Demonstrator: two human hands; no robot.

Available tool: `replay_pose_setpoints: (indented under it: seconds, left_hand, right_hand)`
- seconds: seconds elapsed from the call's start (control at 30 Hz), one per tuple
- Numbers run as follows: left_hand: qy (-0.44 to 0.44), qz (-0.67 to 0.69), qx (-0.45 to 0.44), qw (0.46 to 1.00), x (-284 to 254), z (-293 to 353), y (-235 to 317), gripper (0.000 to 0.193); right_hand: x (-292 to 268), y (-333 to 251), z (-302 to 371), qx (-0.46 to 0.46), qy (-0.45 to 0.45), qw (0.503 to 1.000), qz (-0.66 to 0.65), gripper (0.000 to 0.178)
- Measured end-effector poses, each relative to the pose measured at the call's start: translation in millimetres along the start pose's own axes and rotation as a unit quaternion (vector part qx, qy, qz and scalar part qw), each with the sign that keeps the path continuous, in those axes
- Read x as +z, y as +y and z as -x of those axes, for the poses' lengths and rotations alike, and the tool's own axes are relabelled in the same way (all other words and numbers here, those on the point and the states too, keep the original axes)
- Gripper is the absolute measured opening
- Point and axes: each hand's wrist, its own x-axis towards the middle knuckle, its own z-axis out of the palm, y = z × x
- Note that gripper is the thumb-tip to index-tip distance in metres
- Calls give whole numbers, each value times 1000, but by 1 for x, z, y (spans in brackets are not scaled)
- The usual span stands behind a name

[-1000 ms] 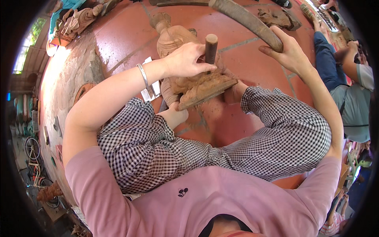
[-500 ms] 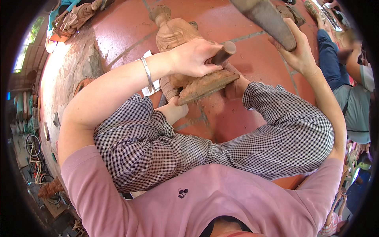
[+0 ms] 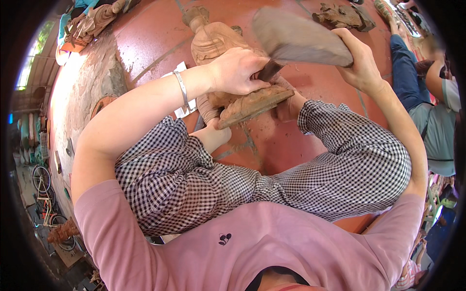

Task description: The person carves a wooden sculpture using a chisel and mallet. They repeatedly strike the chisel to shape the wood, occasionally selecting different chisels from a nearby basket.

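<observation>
A carved wooden figure [image 3: 213, 41] lies on the floor with its base toward me, between my bare feet. My left hand [image 3: 238, 72] is closed around the dark handle of a chisel [image 3: 270, 71] just above the figure's base [image 3: 255, 105]; the blade is hidden. In my right hand [image 3: 361, 63] is a thick wooden mallet [image 3: 301, 41], gripped at its near right end. Its broad, motion-blurred body hangs over the top of the chisel handle and seems to meet it. Whether they touch, I cannot tell.
Red floor tiles [image 3: 160, 43] carry scattered wood chips. A rough piece of carved wood [image 3: 342, 17] lies at the far right. Another person [image 3: 432, 116] sits at the right edge. More carved wood [image 3: 94, 24] and a large pale slab [image 3: 92, 77] are on the left.
The mallet has swung down and to the left, from raised at the upper right to over the chisel handle. My left hand and the figure have hardly moved.
</observation>
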Motion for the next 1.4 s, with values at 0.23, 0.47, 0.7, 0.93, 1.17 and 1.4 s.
replay_pose_setpoints:
  seconds: [0.23,0.47,0.7,0.93,1.17,1.4]
  left_hand:
    - [80,-30,57,995,7,6,0,36]
    - [67,68,60,994,-9,7,11,19]
    - [86,36,66,993,-10,-5,9,27]
    - [50,36,83,995,-12,-4,12,27]
    - [86,-11,105,991,-8,-3,15,30]
    - [17,46,19,999,0,6,1,48]
  right_hand:
    - [-3,2,-3,-80,25,993,79,50]
    - [-9,-11,-12,-57,42,997,-1,42]
    - [-15,-14,-11,-41,52,995,-69,41]
    - [-20,-19,-11,-62,5,997,36,41]
    - [-14,-17,-12,-73,26,997,23,42]
    - [-15,-15,-13,-50,-54,995,67,45]
